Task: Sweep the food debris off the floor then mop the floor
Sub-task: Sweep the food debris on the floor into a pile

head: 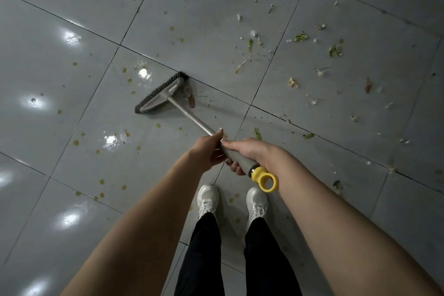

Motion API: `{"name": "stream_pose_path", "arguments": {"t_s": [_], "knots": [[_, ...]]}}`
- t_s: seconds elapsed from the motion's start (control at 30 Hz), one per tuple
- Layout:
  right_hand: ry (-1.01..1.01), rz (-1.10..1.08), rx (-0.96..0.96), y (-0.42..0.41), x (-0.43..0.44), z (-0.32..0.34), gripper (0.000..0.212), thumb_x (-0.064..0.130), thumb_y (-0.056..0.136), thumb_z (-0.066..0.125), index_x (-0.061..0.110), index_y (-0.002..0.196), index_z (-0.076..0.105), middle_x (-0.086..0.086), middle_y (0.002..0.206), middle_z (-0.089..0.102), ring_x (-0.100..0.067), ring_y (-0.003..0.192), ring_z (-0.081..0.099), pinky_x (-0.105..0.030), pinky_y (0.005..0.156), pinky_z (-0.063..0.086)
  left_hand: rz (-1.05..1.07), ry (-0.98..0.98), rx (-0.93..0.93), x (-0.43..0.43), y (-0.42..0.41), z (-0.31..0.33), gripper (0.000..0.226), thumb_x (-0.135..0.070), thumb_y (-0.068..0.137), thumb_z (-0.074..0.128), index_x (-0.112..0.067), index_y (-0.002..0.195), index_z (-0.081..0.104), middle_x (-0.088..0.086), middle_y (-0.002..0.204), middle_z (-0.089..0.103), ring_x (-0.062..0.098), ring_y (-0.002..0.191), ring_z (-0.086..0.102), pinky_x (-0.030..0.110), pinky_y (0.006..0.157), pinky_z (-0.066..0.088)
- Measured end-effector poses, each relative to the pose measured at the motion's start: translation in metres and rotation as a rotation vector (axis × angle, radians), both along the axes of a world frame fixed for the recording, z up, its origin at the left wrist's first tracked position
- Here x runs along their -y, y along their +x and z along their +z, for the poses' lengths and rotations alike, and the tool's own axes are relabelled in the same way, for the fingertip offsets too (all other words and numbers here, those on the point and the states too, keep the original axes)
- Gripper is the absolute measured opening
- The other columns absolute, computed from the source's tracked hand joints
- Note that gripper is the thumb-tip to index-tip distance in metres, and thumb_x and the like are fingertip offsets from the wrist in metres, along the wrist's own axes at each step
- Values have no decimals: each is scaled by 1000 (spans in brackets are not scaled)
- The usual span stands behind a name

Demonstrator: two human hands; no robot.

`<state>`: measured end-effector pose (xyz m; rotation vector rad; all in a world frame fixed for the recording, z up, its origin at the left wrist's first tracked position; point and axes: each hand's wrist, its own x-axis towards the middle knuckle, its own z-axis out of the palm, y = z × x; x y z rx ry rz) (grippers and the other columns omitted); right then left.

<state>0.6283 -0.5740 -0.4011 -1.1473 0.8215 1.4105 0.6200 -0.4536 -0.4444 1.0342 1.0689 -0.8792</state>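
Note:
A grey broom head (161, 94) with dark bristles rests on the grey tiled floor (72, 19), just left of centre. Its metal handle (192, 119) runs down and right to a grey grip ending in a yellow ring (266, 179). My left hand (207, 149) grips the handle where the metal meets the grip. My right hand (252, 154) holds the grey grip just above the yellow ring. A brown scrap (191, 101) lies right beside the broom head. Green and pale food scraps (300, 37) are scattered over the tiles to the upper right.
Yellowish drops and wet patches (111, 140) dot the tiles around and left of the broom. My two white shoes (207, 199) stand on the floor below my hands. More scraps (337, 185) lie to the right of my feet.

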Motion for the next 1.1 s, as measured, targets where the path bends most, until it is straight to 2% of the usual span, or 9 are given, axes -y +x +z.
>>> {"name": "stream_pose_path", "arguments": {"t_s": [0.1,0.33,0.43,0.57,0.63,0.83,0.93,1.0,1.1], "knots": [[-4,29,-9,0,22,-1,32,35,96,48,6,84,47,-6,64,43,-8,31,44,-12,34,39,18,-45,-10,19,2,-2,34,-30,96,49,2,109,50,15,90,55,23,74,57,30,64,50],[-57,81,-32,-7,91,12,33,36,95,50,5,85,48,-6,63,46,-8,32,45,-13,33,39,-28,-114,-55,85,-6,15,27,-28,98,46,-4,86,50,9,74,53,18,65,56,20,42,52],[-81,108,-26,-14,125,20,35,40,92,54,5,88,51,-5,62,49,-9,36,46,-17,33,40,-51,-161,-63,116,-11,28,27,-27,99,44,-4,87,50,9,74,54,18,65,55,20,43,52],[-49,82,-9,-14,154,32,35,38,92,54,4,87,49,-4,53,50,-9,34,45,-15,33,39,49,-193,-40,147,-13,50,25,-22,99,45,-1,87,52,10,71,61,19,61,61,22,44,53],[-35,59,6,-13,156,39,34,38,93,52,6,84,47,-3,48,50,-9,31,44,-13,33,38,82,-162,-18,152,-11,57,25,-22,98,47,-1,86,52,11,71,61,20,60,61,23,44,54],[0,66,24,-5,117,45,41,46,95,45,8,82,44,-5,59,41,-7,28,43,-12,31,37,159,-14,35,129,-5,53,24,-21,94,54,0,85,50,12,76,56,22,67,58,31,56,56],[15,22,43,0,94,33,42,47,95,46,7,81,45,-5,60,42,-8,28,44,-12,31,38,156,91,63,112,4,43,25,-21,94,54,3,99,50,13,76,56,22,66,57,34,65,51],[18,0,56,2,83,24,40,45,94,47,6,82,47,-5,59,44,-8,29,45,-13,32,39,108,158,63,100,9,37,25,-22,95,53,2,101,48,12,73,54,22,63,55,30,55,50],[5,2,43,1,75,14,41,43,96,45,6,79,48,-6,59,44,-9,28,45,-13,32,39,-1,112,8,91,13,32,25,-24,97,49,1,92,49,11,72,52,21,60,52,23,40,48]]}}
